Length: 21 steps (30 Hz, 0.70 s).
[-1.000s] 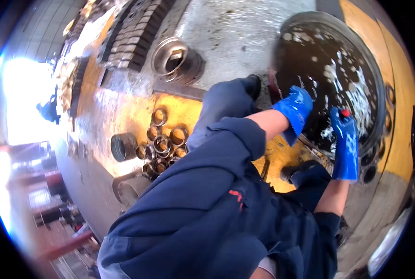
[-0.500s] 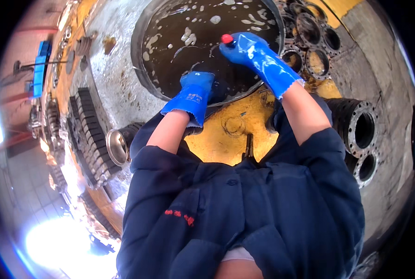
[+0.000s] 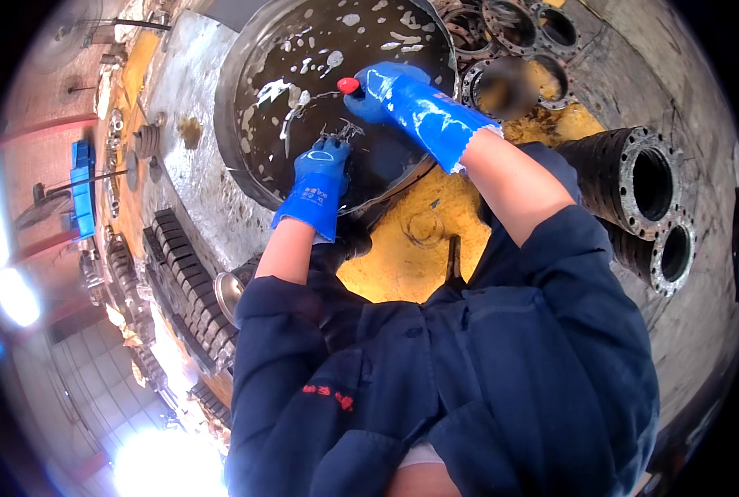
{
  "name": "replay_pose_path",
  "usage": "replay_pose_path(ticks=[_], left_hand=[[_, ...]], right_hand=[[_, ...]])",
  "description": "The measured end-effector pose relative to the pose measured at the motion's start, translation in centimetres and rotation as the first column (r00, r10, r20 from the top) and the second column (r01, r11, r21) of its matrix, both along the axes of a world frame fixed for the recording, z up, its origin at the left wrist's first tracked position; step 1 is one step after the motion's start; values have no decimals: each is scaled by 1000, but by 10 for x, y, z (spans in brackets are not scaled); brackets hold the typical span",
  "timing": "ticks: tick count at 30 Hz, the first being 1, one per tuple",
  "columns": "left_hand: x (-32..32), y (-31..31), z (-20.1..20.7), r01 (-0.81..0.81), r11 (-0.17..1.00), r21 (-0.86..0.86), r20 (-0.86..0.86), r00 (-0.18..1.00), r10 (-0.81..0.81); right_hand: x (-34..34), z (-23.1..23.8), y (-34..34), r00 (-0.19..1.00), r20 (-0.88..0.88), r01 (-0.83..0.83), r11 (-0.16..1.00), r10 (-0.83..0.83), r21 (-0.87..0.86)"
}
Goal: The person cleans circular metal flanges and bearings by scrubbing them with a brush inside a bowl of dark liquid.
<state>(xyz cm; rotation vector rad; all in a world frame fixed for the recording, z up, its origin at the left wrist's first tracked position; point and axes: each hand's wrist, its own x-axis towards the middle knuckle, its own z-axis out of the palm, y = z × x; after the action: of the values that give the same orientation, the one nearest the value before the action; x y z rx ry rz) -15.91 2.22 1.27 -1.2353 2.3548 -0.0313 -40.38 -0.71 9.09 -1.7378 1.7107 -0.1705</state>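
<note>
A wide round metal tub (image 3: 230, 137) holds dark liquid (image 3: 299, 70) with patches of pale foam. My left hand (image 3: 323, 162), in a blue rubber glove, is low in the tub's near part. Its fingers curl at the surface beside a small dark, shiny shape that I cannot make out, a part or a splash. Wrapped in my gloved right hand (image 3: 386, 93) is a tool whose red handle end (image 3: 348, 85) sticks out to the left. The rest of that tool is hidden by the glove and the liquid.
Several flanged metal rings (image 3: 514, 29) lie right of the tub, with stacked flanged rings (image 3: 651, 186) nearer on the right. To the left stands a row of dark ribbed parts (image 3: 189, 286) beside a metal cup-shaped part (image 3: 229, 291). Yellow floor (image 3: 415, 257) shows between my legs.
The view has shifted, so the tub sits further left. My left hand has come up partly, its fingers now showing at the surface. My right hand still grips the red-ended tool.
</note>
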Motion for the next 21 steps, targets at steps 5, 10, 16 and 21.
replay_pose_path(ticks=[5, 10, 16, 21], left_hand=[[-34, -26, 18, -146, 965, 217, 218, 971, 98], [-14, -32, -5, 82, 989, 125, 250, 962, -111], [-6, -17, 7, -138, 975, 176, 113, 986, 120], [-17, -15, 6, -203, 943, 263, 145, 975, 170]], right_hand=[[-4, -4, -6, 1000, -14, 15, 999, -14, 43], [4, -2, -7, 999, -32, 2, 997, 0, 72], [12, -8, -11, 998, -56, 17, 999, -15, 36], [17, -10, -11, 999, -44, -18, 998, 21, 61]])
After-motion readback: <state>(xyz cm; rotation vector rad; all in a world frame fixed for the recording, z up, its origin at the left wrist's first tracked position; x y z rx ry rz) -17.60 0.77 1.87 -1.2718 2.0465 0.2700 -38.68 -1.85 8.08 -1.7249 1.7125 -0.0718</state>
